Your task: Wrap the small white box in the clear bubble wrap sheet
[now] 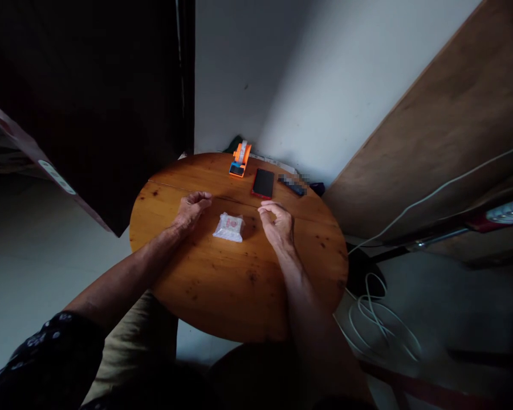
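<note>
Left hand (191, 209) and right hand (279, 223) curl (can't tell if pinching anything) either side of the packet (229, 228), phone (263, 183) sitting far, apparently leaving them room.

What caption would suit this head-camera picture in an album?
Left hand and right hand flank a wrapped packet on a round table.

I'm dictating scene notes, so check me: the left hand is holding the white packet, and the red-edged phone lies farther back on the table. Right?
Not quite: the left hand isn't holding the white packet. The head view shows it lying on the table between that hand and the right hand, touching neither. The red-edged phone does lie farther back.
</note>
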Demonstrator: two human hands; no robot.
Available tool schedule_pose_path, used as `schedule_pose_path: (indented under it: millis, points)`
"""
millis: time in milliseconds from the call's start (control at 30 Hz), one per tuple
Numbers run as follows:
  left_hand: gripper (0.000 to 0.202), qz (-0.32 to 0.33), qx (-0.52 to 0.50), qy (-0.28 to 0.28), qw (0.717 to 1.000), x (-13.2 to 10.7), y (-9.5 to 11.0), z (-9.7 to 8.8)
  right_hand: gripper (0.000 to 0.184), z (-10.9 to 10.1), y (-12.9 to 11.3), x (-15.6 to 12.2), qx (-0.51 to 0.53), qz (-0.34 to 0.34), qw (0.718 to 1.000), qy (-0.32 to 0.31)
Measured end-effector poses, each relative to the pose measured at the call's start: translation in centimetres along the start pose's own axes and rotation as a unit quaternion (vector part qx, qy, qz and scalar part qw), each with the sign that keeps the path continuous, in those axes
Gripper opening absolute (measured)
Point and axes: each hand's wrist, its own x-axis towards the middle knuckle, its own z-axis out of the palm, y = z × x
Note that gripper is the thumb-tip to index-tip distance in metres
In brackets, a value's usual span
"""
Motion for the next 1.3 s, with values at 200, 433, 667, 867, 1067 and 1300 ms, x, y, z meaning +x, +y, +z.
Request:
schedule_pose_path:
  millis: [200,433,667,867,1067,1300]
  points:
    - [0.024,0.019,0.01,-0.022,1.0,-0.1,-0.1,0.1,0.015,-0.1,-0.5,0.0,0.063,0.025,0.997,-0.043]
    - [0.023,0.014,0.034,-0.031,0.999,-0.1,-0.2,0.1,0.017,-0.8,-1.5,0.0,0.146,0.069,0.969,-0.187]
    - [0.026,0.0,0.051,-0.089,0.995,-0.6,0.1,-0.2,0.036,-1.0,-2.3,0.0,0.148,0.052,0.946,-0.283]
    - [0.04,-0.014,0.111,-0.2,0.973,-1.4,0.3,-0.2,0.037,0.1,-2.6,-0.6,0.116,0.05,0.949,-0.287]
    - [0.047,0.001,0.136,-0.243,0.96,-1.8,0.2,0.0,0.02,1.5,-2.0,-1.1,0.114,0.023,0.972,-0.203]
    - [0.052,-0.007,0.086,-0.297,0.951,-1.7,0.1,-0.1,0.017,2.0,-2.2,-1.1,0.171,0.043,0.979,-0.103]
